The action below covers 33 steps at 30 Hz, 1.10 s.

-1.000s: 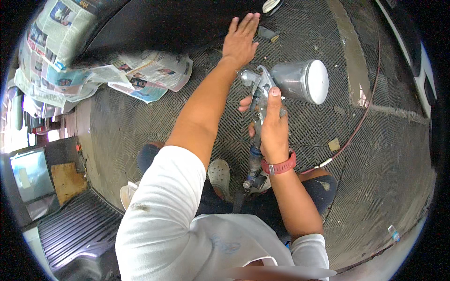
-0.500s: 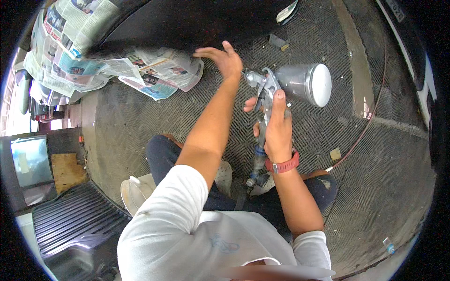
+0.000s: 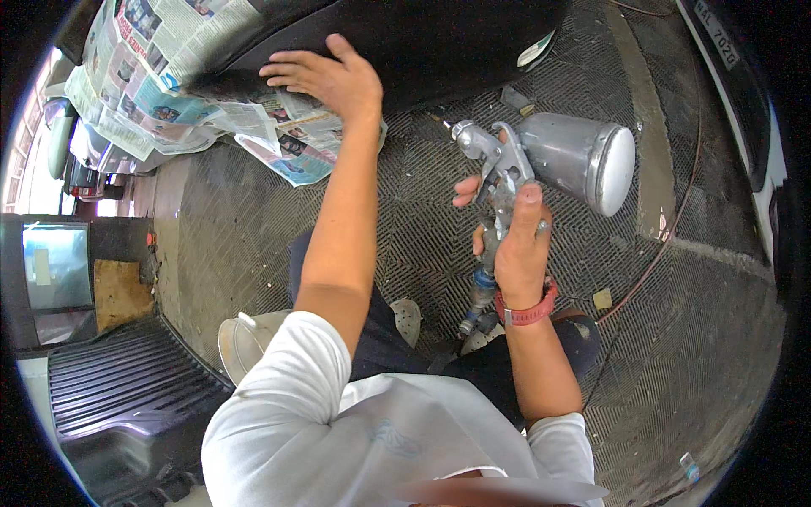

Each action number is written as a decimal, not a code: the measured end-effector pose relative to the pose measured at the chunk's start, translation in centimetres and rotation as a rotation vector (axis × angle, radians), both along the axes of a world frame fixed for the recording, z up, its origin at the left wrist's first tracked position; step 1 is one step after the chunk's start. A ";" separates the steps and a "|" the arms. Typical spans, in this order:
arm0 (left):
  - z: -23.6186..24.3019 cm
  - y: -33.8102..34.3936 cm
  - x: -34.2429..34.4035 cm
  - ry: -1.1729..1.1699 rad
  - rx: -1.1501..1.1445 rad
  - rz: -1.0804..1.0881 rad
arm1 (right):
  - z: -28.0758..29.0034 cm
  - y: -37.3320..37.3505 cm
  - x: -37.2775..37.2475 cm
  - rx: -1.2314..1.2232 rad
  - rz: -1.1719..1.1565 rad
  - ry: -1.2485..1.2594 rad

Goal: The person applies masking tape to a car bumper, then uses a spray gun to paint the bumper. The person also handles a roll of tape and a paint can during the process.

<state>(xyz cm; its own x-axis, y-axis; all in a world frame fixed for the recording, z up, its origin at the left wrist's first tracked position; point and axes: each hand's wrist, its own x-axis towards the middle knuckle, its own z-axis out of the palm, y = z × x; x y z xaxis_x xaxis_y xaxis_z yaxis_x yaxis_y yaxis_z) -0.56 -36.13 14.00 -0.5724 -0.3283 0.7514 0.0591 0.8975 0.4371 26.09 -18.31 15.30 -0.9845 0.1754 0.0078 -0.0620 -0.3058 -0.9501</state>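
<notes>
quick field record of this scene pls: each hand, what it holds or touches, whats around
left hand: flat on the black panel, at the newspaper edge
right hand: gripping the spray gun
spray gun cup: silver metal, tilted sideways
hose: thin, curving across the patterned floor
wrist: red band

Two hands show: the left hand [image 3: 325,80] and the right hand [image 3: 517,245]. One spray gun [image 3: 498,169] with one metal cup [image 3: 583,160]. One red wristband [image 3: 528,311]. One black panel [image 3: 439,42]. One spread of newspaper [image 3: 144,93], its sheets too overlapped to count. One metal pail [image 3: 241,342]. One screen [image 3: 57,266]. One ribbed mat [image 3: 127,397].
</notes>
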 end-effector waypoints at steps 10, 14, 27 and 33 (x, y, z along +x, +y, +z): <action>-2.5 -3.0 -0.5 -0.014 -0.576 -0.276 | -0.8 -1.8 -0.4 -0.003 0.059 0.023; -1.8 -11.6 1.7 -0.142 -0.298 -0.081 | -1.7 -2.5 -0.6 0.002 0.122 0.013; 2.1 -12.7 6.6 -0.392 0.131 -0.511 | -1.9 -5.5 0.7 0.080 0.094 0.038; -5.6 -8.3 26.3 -1.001 1.579 -1.181 | -2.3 -7.3 -0.1 0.121 0.293 -0.114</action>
<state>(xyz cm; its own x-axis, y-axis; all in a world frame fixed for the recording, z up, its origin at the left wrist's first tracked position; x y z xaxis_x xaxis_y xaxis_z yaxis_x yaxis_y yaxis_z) 25.75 -44.47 8.38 -0.8258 0.4893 -0.2805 -0.4914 -0.3801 0.7836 26.04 -25.63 13.00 -0.9886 -0.1110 -0.1019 0.1208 -0.1798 -0.9763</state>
